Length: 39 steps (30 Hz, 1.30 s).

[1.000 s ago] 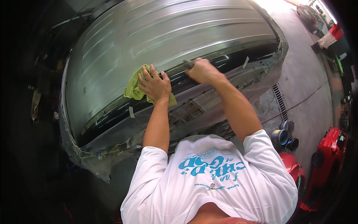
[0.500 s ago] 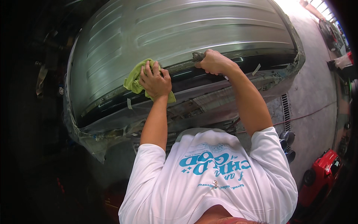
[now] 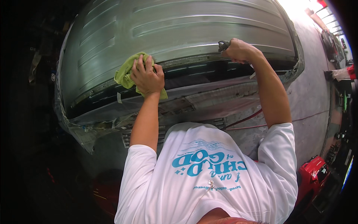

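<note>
A grey-green ribbed vehicle roof [image 3: 167,44] spreads out before me, its near edge bordered by a glossy black strip [image 3: 194,77]. My left hand [image 3: 148,77] presses a crumpled lime-green cloth [image 3: 125,72] onto the left part of that edge, fingers bent over it. Farther right, my right hand [image 3: 241,51] is closed around a dark grey, crumpled pad [image 3: 223,45] at the roof's edge. Only the pad's left end shows past the fingers, so its exact kind is unclear.
Clear plastic sheeting [image 3: 84,132] hangs around the vehicle, with a bit of pale tape [image 3: 119,98] near the left hand. A red hose [image 3: 244,120] runs low beside the vehicle. At lower right stands a red toy-like car [image 3: 312,173]; a dark car [image 3: 332,46] is farther off.
My right hand has moved right along the roof edge with the dark grey pad. My left hand and the green cloth appear slightly farther left as the whole view shifts.
</note>
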Motion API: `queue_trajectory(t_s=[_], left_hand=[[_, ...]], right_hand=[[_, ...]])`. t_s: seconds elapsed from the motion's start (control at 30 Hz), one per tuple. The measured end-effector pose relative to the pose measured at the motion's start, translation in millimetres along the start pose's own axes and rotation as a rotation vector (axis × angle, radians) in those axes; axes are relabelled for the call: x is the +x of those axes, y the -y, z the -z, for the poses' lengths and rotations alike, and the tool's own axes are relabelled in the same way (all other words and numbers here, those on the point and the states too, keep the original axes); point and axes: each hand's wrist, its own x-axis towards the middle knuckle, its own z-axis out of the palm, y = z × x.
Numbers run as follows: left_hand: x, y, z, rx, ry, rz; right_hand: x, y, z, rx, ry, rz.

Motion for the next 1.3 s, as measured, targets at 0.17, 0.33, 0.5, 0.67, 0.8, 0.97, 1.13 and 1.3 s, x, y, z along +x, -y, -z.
queue_trajectory(t_s=[0.17, 0.33, 0.5, 0.67, 0.8, 0.97, 1.13, 1.3], left_hand=[[0.3, 1.3, 0.4, 0.004, 0.027, 0.016], [0.8, 1.9, -1.5, 0.01, 0.002, 0.003], [2.7, -0.1, 2.6, 0.008, 0.003, -0.011], [1.7, -1.0, 3.8, -0.013, 0.008, 0.024], [2.4, -1.7, 5.7, -0.028, 0.024, 0.046], [-0.6, 2.3, 2.1, -0.062, 0.015, 0.035], [1.2, 1.4, 4.4, -0.078, 0.029, 0.025], [-0.6, 2.6, 2.1, -0.092, 0.011, 0.019]], right_hand=[[9.9, 6.7, -14.7, -0.002, 0.041, 0.039], [13.5, 13.0, -25.0, 0.007, 0.056, 0.031], [16.9, 7.7, -30.5, 0.006, 0.04, 0.027], [9.5, 11.2, -25.8, 0.061, 0.042, 0.047], [0.8, 18.0, -22.3, 0.104, 0.025, 0.068], [-1.6, 23.0, -21.7, 0.095, 0.0, 0.066], [15.0, 9.1, -27.5, 0.018, -0.009, 0.042], [11.3, 13.6, -31.0, 0.045, 0.012, 0.027]])
